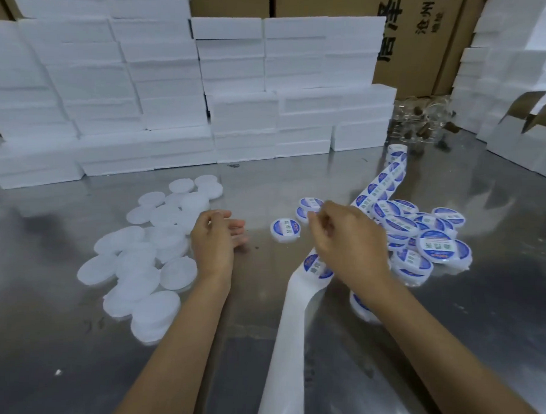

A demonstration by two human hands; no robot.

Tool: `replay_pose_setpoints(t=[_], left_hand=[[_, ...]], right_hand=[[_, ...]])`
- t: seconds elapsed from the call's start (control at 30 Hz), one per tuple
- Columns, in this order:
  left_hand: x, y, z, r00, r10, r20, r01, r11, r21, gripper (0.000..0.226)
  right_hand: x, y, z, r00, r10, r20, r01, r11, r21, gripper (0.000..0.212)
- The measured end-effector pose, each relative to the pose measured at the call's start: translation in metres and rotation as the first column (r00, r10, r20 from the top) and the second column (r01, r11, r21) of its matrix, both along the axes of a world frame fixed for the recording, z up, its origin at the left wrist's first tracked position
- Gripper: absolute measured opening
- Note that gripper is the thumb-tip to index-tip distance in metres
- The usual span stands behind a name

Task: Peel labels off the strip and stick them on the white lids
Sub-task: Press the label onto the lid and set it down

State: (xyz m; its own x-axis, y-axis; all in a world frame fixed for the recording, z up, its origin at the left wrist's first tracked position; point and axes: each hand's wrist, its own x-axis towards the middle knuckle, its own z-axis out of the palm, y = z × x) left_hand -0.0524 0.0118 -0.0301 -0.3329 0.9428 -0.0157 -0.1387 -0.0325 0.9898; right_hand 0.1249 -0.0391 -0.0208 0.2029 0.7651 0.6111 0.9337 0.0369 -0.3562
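Labelling station, mid-frame.
Your left hand (216,239) hovers open beside bare lids (146,252) at centre left; your right hand (341,240) pinches the strip (296,300); labelled lids (419,236) crowd centre right.

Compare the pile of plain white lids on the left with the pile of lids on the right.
The plain white round lids by the left hand have bare tops; the blue-labelled round lids beside the right hand carry stickers. The left pile lies flatter, the right heaped. Both rest on the steel table.
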Motion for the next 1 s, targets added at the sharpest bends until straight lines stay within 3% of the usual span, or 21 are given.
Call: replay_pose_setpoints(t=[0.1, 0.2, 0.3, 0.43, 0.6, 0.7, 0.87, 1.0], left_hand=[[-0.007, 0.009, -0.003, 0.992, 0.113, -0.054, -0.112, 0.993, 0.026, 0.023], [-0.006, 0.014, -0.004, 0.984, 0.156, -0.087, -0.152, 0.987, 0.044, 0.021], [-0.005, 0.02, -0.007, 0.974, 0.189, -0.126, -0.183, 0.982, 0.057, 0.019], [-0.004, 0.026, -0.011, 0.96, 0.222, -0.172, -0.215, 0.975, 0.059, 0.017], [-0.006, 0.029, -0.012, 0.963, 0.214, -0.166, -0.211, 0.977, 0.037, 0.017], [-0.008, 0.029, -0.01, 0.964, 0.215, -0.159, -0.214, 0.977, 0.027, 0.017], [-0.013, 0.029, -0.005, 0.98, 0.193, -0.036, -0.193, 0.981, -0.001, 0.016], [-0.026, 0.03, -0.001, 0.974, 0.088, 0.207, -0.081, 0.996, -0.041, 0.018]], right_hand=[[-0.036, 0.04, 0.011, 0.965, 0.26, 0.027, -0.254, 0.959, -0.126, 0.016], [-0.067, 0.095, 0.013, 0.918, 0.395, -0.04, -0.392, 0.885, -0.253, 0.015], [-0.09, 0.146, 0.005, 0.891, 0.4, -0.213, -0.452, 0.826, -0.336, 0.027], [-0.108, 0.193, -0.012, 0.861, 0.307, -0.406, -0.454, 0.822, -0.342, 0.036], [-0.123, 0.225, -0.019, 0.807, 0.363, -0.466, -0.542, 0.768, -0.342, 0.047], [-0.127, 0.231, -0.022, 0.79, 0.352, -0.502, -0.536, 0.794, -0.287, 0.043], [-0.114, 0.213, -0.007, 0.708, 0.363, -0.606, -0.553, 0.818, -0.156, 0.043], [-0.096, 0.171, 0.014, 0.674, 0.428, -0.601, -0.624, 0.767, -0.154, 0.05]])
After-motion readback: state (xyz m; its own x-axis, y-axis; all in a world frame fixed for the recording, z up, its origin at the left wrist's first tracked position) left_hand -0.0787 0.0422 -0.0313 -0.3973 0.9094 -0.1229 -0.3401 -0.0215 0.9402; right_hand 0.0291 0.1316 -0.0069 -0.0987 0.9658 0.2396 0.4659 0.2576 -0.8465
